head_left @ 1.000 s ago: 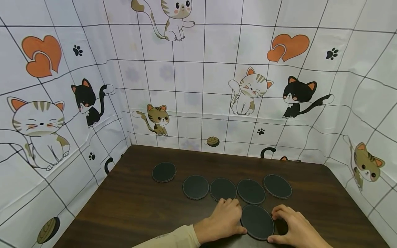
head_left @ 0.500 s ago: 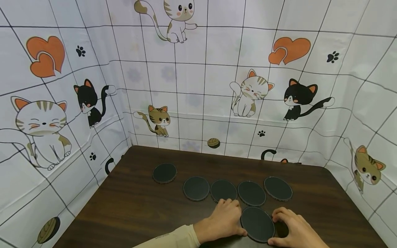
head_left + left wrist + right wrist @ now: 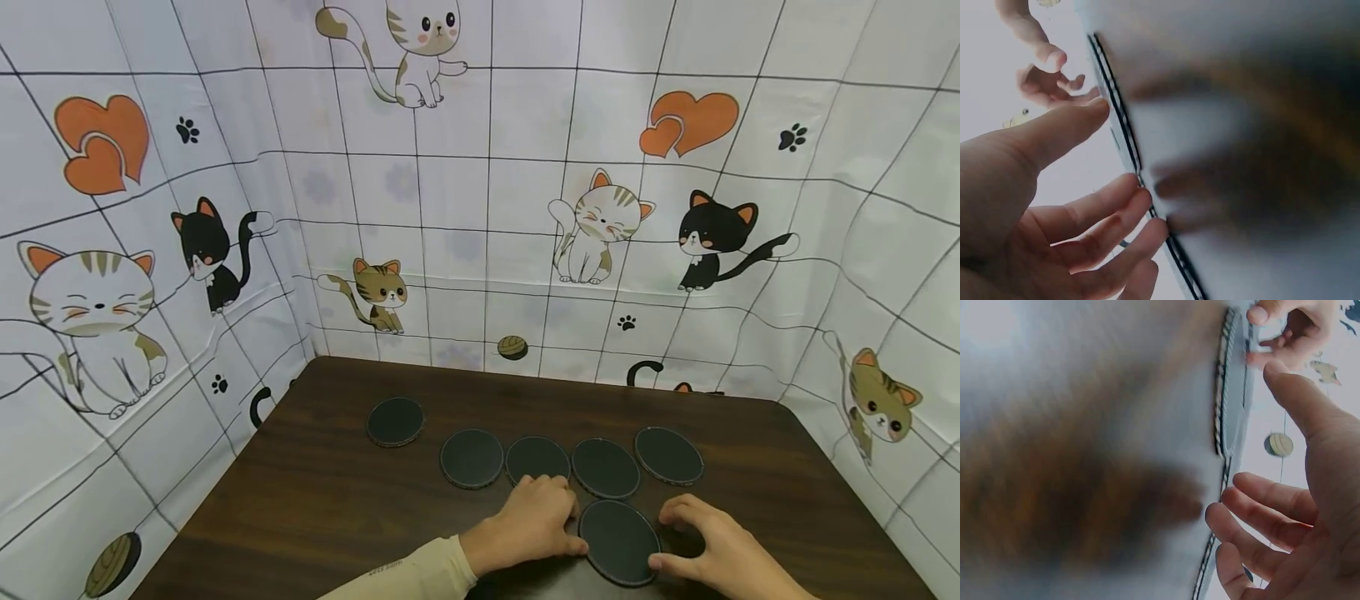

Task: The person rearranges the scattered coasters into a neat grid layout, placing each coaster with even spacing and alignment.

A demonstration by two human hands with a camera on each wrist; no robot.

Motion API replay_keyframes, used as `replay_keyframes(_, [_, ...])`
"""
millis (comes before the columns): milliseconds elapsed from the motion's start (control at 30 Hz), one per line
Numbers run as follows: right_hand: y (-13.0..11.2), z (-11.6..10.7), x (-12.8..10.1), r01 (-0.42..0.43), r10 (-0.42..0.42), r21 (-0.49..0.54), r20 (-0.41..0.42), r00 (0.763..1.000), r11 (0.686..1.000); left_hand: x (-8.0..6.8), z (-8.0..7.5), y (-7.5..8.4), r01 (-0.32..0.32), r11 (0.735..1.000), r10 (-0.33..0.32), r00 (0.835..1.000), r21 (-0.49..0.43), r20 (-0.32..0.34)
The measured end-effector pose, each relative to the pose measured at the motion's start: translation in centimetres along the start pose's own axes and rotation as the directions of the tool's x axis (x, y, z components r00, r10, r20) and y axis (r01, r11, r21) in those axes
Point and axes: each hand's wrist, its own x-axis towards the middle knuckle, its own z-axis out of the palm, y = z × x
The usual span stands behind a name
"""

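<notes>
A dark round coaster (image 3: 619, 543) with a pale patterned rim lies flat at the table's front, between both hands. My left hand (image 3: 525, 525) is on its left, thumb tip at the rim and fingers loosely bent; they partly cover another coaster (image 3: 537, 460) behind. On the other side my right hand (image 3: 720, 542) arches over the table with thumb and fingers spread, the thumb tip at the right rim. Both wrist views show relaxed, parted fingers beside the black-and-white coaster rim (image 3: 1222, 394). Neither hand grips anything.
More matching coasters form a row behind: one left of centre (image 3: 472, 459), one (image 3: 606, 468) touching the front coaster's far side, and one at right (image 3: 669, 456). Another (image 3: 396, 422) sits apart at the back left. A cat-print curtain (image 3: 450, 192) surrounds the brown wooden table (image 3: 300, 500).
Both hands have eased slightly away from the front coaster; the left thumb has drawn back to its rim. The coasters keep their arrangement, and the head view has shifted a little.
</notes>
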Motion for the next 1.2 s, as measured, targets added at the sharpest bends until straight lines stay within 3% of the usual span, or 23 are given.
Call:
replay_keyframes(133, [0.7, -1.2, 0.0, 0.010, -0.013, -0.023, -0.106, 0.994, 1.000, 1.0, -0.4, -0.9, 0.015, 0.989, -0.019, 0.999, -0.144, -0.027])
replay_keyframes(233, [1.7, -2.2, 0.2, 0.002, -0.008, -0.037, -0.164, 0.986, 0.999, 2.4, -1.0, -1.5, -0.022, 0.978, 0.013, 0.999, -0.207, -0.047])
replay_keyframes(400, [4.1, -4.0, 1.2, -0.077, 0.073, -0.009, -0.210, 0.975, 0.997, 6.5, -1.6, -2.4, -0.157, 0.936, 0.147, 0.988, -0.316, -0.056])
replay_keyframes(500, [5.5, -4.8, 1.9, -0.139, 0.140, 0.022, -0.221, 0.965, 0.990, 9.4, -1.7, -2.6, -0.185, 0.924, 0.177, 0.983, -0.335, -0.055])
replay_keyframes(667, [7.1, -5.3, 2.5, -0.193, 0.202, 0.061, -0.218, 0.955, 0.979, 13.7, -0.7, -2.0, -0.135, 0.957, 0.123, 0.990, -0.255, -0.063])
replay_keyframes(767, [7.8, -4.9, 3.0, -0.192, 0.201, 0.063, -0.201, 0.959, 0.979, 15.3, -0.2, -1.5, -0.073, 0.979, 0.067, 0.997, -0.190, -0.040])
replay_keyframes(933, [9.0, -4.4, 3.6, -0.178, 0.173, -0.007, -0.216, 0.961, 0.984, 17.1, -0.1, -0.3, 0.006, 1.000, -0.005, 1.000, -0.027, 0.025])
replay_keyframes(1100, [9.8, -4.0, 3.9, -0.171, 0.147, -0.101, -0.213, 0.966, 0.980, 18.3, 0.7, 0.5, 0.051, 0.992, -0.060, 0.995, 0.116, 0.083])
replay_keyframes(1200, [9.8, -3.7, 4.1, -0.168, 0.143, -0.123, -0.193, 0.971, 0.978, 18.6, 1.5, 0.6, 0.055, 0.988, -0.072, 0.990, 0.144, 0.119])
